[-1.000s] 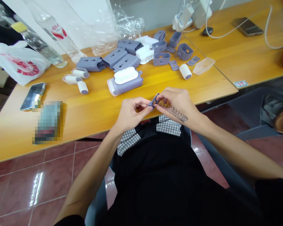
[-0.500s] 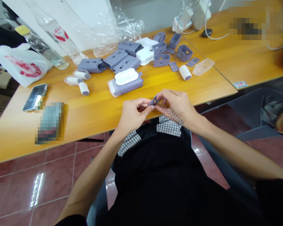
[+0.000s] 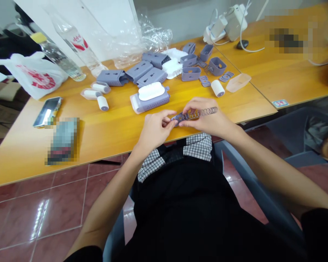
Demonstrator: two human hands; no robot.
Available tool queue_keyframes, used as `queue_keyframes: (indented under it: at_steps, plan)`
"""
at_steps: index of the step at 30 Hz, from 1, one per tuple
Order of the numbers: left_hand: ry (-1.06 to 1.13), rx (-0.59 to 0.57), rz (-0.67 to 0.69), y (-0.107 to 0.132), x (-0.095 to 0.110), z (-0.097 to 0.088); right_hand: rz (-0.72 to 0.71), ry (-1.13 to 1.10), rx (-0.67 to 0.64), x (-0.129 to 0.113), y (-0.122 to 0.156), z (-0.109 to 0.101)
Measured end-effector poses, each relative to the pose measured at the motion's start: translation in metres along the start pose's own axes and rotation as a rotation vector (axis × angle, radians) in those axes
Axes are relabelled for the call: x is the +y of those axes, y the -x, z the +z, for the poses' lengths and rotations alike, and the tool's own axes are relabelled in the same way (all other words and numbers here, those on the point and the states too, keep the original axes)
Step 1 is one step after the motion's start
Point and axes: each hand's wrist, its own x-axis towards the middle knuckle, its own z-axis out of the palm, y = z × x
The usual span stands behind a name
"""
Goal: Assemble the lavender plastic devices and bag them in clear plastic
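Observation:
My left hand (image 3: 154,129) pinches a small purple plastic plate (image 3: 177,118) at the front edge of the wooden table (image 3: 109,127). My right hand (image 3: 207,118) holds a long metal coil spring (image 3: 203,112) whose end meets that plate; the spring lies nearly level and points right. Both hands are closed around these parts. Just beyond them lies a purple case with a white brush (image 3: 150,96) on top.
Further back lie several purple housings (image 3: 142,71), purple cups (image 3: 190,72), white rollers (image 3: 102,103), a clear lid (image 3: 237,82) and plastic wrap. Two bottles (image 3: 58,56), a white bag (image 3: 34,74) and a phone (image 3: 47,111) are at the left. Chargers and cables sit on the right table.
The spring has swung up from hanging down over my right wrist to lying nearly level. Both hands have moved slightly forward over the table's edge.

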Motion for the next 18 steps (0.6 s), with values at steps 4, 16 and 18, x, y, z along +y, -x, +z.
queue_keyframes:
  at_steps: [4, 16, 18]
  plan:
    - [-0.042, 0.009, 0.016, -0.004, -0.005, -0.001, 0.011, -0.055, -0.157, 0.003, -0.013, -0.007]
    - [-0.103, -0.080, 0.062, -0.005, -0.005, -0.008, 0.077, -0.068, -0.146, 0.007, -0.019, -0.002]
    - [-0.137, -0.062, 0.059, -0.006, -0.006, -0.007, 0.075, -0.084, -0.147, 0.009, -0.020, -0.001]
